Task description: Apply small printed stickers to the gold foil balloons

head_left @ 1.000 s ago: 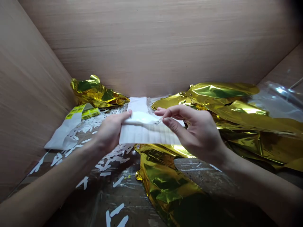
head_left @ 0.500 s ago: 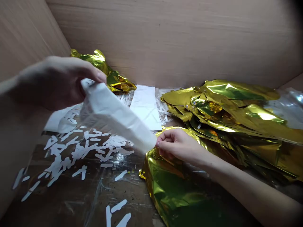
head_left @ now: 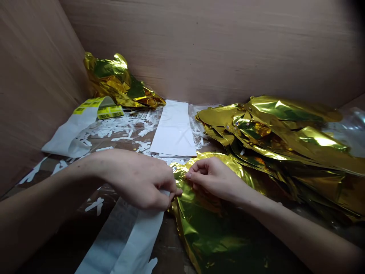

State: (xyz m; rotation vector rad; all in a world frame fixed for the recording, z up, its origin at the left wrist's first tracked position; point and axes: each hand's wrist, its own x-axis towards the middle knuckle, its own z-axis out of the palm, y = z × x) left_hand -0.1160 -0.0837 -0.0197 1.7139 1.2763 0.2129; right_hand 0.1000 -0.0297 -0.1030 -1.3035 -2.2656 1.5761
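Observation:
A gold foil piece (head_left: 211, 232) lies in front, with its top end between my two hands. My left hand (head_left: 142, 180) is closed round the end of a white strip (head_left: 134, 236), which hangs down toward the lower edge of the view. Its fingertips are at the left edge of the gold foil. On the right, my right hand (head_left: 209, 177) pinches at the top part of the same foil; whatever is between its fingertips is too small to make out.
A stack of gold foil pieces (head_left: 273, 133) lies at the right, and more gold foil (head_left: 111, 80) at the back left. White card (head_left: 175, 129) lies centrally. A strip with yellow labels (head_left: 88, 106) and scattered white slips (head_left: 114, 127) are left. Board walls (head_left: 199, 49) stand behind.
My left hand has come down and right to the foil, bringing the white strip, which now hangs below it. The yellow-labelled strip is now uncovered. My right hand has barely moved.

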